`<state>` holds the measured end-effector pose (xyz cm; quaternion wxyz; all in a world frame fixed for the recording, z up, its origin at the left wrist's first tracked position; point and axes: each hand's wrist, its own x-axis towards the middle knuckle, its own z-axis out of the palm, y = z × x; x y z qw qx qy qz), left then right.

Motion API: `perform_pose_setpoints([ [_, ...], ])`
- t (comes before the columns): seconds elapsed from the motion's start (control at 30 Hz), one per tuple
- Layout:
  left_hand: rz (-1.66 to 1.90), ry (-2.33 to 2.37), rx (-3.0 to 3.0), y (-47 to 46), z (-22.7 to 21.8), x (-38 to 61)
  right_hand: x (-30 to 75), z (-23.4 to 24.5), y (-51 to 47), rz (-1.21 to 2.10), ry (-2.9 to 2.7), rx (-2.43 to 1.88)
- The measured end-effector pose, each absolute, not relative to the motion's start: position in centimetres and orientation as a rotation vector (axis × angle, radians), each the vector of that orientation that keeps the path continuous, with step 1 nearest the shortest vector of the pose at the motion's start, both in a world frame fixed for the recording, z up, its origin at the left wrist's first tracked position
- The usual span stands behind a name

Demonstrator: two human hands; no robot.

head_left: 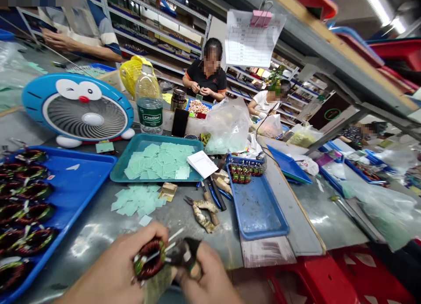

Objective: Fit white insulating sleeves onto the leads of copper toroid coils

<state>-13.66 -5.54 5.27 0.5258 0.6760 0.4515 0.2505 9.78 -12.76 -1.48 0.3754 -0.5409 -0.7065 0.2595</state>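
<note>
In my left hand (121, 260), closed around its rim, is a toroidal coil (149, 260) wound with dark red copper wire, with a white lead sticking out to the upper right. My right hand (208, 273) grips a pair of pliers (182, 253) whose dark jaws reach to the coil's right side; whether they bite on a lead I cannot tell. Beyond my hands lies another pair of pliers (202, 212) with tape-wrapped handles. Similar coils (26, 207) stand in rows in the blue tray (77, 181) at the left. Smaller green coils (245, 170) sit in a blue tray (259, 207) at the right.
A teal tray (115, 174) holds many pale green sheets, with more sheets (138, 198) loose before it. Behind stand a blue fan (92, 106) and a water bottle (149, 102). Co-workers sit across the bench. A shelf (342, 45) slants overhead; red stools (312, 280) are at right.
</note>
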Motion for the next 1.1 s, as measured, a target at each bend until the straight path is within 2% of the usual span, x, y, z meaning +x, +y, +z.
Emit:
perform_pose_setpoints([
  [0.17,0.510,1.189,1.701,-3.6,5.9,-14.0,10.2,-2.1,-14.9,0.147,-1.848,-1.610],
  [0.4,0.525,1.178,1.845,-4.1,5.3,-13.7,10.0,0.0,-13.8,0.055,-2.108,-1.446],
  [0.47,0.534,1.136,1.925,-4.2,5.0,-14.2,10.9,0.9,-13.3,0.262,-2.091,-1.424],
  [0.57,0.466,0.967,2.057,-3.8,4.5,-15.0,12.2,2.0,-13.0,0.935,-1.966,-1.410],
  [0.63,0.364,0.891,2.039,-3.6,4.4,-15.2,12.4,2.2,-13.0,1.150,-1.869,-1.391],
  [0.67,0.313,0.883,1.982,-3.4,4.5,-15.2,12.3,2.1,-13.0,1.100,-1.867,-1.386],
  [0.83,0.239,0.908,1.672,-3.1,6.1,-13.8,11.7,1.7,-12.9,0.439,-2.061,-1.368],
  [1.1,0.258,0.915,1.602,-3.7,6.3,-12.2,12.2,1.4,-12.2,0.140,-2.033,-1.303],
])
